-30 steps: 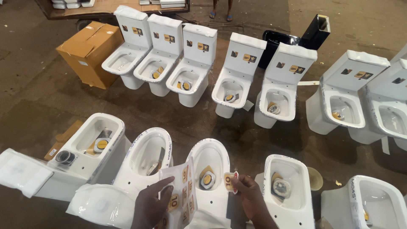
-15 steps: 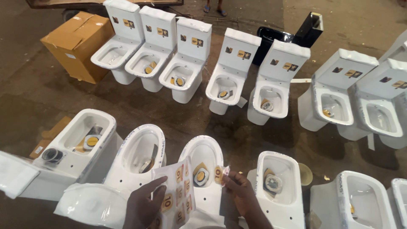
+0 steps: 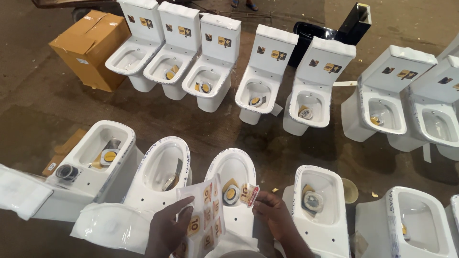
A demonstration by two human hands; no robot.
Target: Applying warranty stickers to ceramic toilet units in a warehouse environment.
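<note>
My left hand (image 3: 167,229) holds a white sticker sheet (image 3: 203,215) with several gold and red round stickers, at the bottom centre. My right hand (image 3: 275,215) pinches one peeled sticker (image 3: 248,194) just right of the sheet. Both hands hover over the rim of a white toilet bowl (image 3: 234,165) that has a round gold fitting lying inside it. More white bowls (image 3: 165,167) stand left and right of it in a near row.
A far row of white toilets with cisterns (image 3: 267,67) runs across the brown floor. A cardboard box (image 3: 91,48) stands at the far left, a black toilet (image 3: 334,31) behind the row. A plastic-wrapped lid (image 3: 112,224) lies at the lower left.
The view has shifted slightly down and closer. My right hand has drawn the single sticker away from the sheet toward the right.
</note>
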